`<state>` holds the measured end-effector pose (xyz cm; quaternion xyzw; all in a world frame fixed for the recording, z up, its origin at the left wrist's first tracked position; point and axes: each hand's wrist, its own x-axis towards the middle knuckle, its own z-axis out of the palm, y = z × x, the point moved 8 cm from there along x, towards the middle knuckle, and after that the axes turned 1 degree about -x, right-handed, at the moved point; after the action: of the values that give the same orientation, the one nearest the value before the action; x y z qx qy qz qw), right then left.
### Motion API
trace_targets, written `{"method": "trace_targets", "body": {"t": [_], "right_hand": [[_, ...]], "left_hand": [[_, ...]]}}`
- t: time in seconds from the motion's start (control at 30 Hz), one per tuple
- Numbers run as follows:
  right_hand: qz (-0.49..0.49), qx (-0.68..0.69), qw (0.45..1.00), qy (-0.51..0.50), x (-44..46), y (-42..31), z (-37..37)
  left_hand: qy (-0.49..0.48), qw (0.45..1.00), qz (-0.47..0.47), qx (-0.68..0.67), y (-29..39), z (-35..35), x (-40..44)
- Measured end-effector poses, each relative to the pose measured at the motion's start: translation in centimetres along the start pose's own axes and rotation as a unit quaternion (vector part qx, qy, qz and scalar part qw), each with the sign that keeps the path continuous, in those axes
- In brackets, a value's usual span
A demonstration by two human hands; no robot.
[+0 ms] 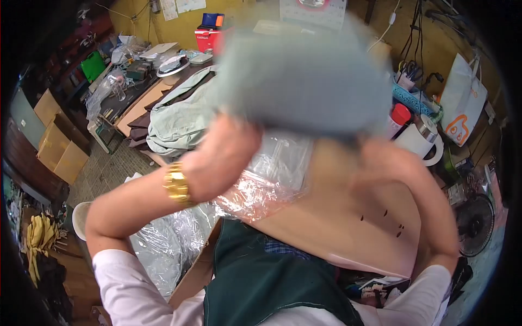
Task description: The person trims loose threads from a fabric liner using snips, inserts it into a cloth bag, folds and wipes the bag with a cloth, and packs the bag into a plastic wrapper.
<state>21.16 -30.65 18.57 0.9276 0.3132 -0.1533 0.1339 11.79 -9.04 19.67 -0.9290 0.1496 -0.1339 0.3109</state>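
Note:
A grey-green piece of cloth, badly smeared by motion, is held up in front of me above the table. My left hand, with a gold watch on its wrist, is closed on the lower left corner of the cloth. At the lower right corner my right hand grips it too; the fingers of both hands are blurred and partly hidden. Under the cloth, clear plastic bags lie on the tan tabletop. A pale green garment is heaped on the left, beside my left hand.
On the right stand a white jug, a blue basket and a fan. More clear plastic fills a cardboard box by my left side. Cardboard boxes stand on the floor at far left.

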Motion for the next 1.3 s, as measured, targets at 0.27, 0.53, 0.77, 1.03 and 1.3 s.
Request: {"method": "trace_targets", "body": {"t": [0.27,0.53,0.77,1.03,1.3], "right_hand": [[-0.072,0.058,0.940,0.329,-3.0,-0.6,-4.4],[0.009,0.098,0.987,0.125,-1.4,-5.6,11.3],[-0.113,0.127,0.960,0.222,1.7,-15.0,20.8],[-0.047,0.187,0.966,0.175,1.7,-14.7,21.9],[-0.115,0.199,0.962,0.147,1.3,-14.6,21.8]], "left_hand": [[0.072,0.995,-0.069,-0.022,-1.8,-3.6,-0.1],[-0.074,0.955,-0.074,-0.277,11.0,5.5,-5.4],[0.042,0.906,-0.048,-0.417,18.9,11.8,-2.2],[0.091,0.861,-0.042,-0.499,20.0,12.3,0.5],[0.179,0.844,0.001,-0.505,19.4,18.0,7.2]]}}
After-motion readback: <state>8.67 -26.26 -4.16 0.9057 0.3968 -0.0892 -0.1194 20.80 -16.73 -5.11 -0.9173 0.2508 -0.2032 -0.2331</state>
